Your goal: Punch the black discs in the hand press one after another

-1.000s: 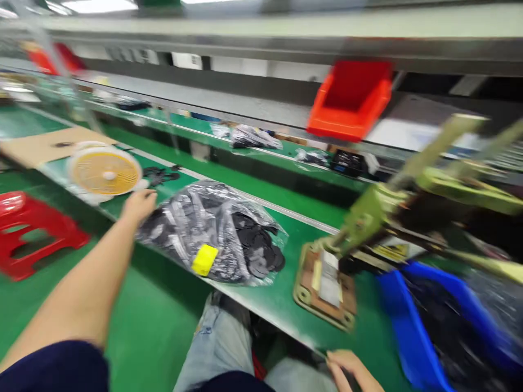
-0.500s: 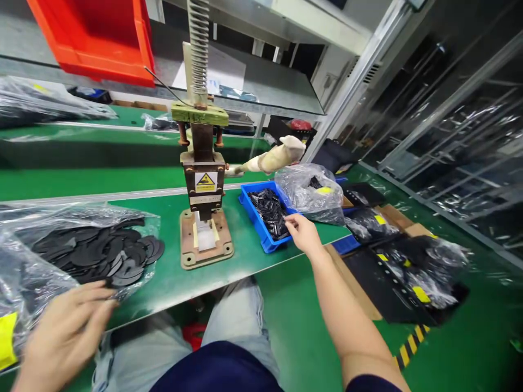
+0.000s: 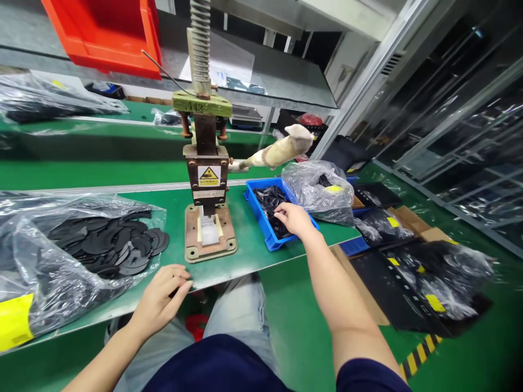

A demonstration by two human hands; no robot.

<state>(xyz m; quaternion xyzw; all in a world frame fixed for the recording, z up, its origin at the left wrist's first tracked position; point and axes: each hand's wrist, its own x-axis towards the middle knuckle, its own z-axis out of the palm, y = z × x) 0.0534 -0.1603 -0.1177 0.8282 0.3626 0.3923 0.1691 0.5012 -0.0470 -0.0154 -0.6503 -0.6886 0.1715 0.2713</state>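
My right hand (image 3: 296, 220) reaches into a blue bin (image 3: 265, 235) of small, narrow black parts (image 3: 267, 197). Its thumb and fingers come together at the heap; what lies between them is too small to make out. At the bench's front edge, my left hand (image 3: 165, 296) has its fingers curled toward the thumb, and anything inside is hidden. Left of it, flat curved black pieces (image 3: 104, 242) spill from a clear plastic bag (image 3: 81, 296). Between my hands stands a hand press (image 3: 209, 177), with a pale block (image 3: 210, 233) on its base under the ram.
The press lever (image 3: 278, 153) sticks out to the right, wrapped in pale material. Behind the bin sits another plastic bag (image 3: 318, 188). Bagged black parts (image 3: 441, 277) lie on cardboard at the right. A red bin (image 3: 110, 46) rests on the shelf above.
My left hand has moved right, from beside the curved pieces to the bench edge before the press. My right hand has gone further into the blue bin. The view has shifted slightly.
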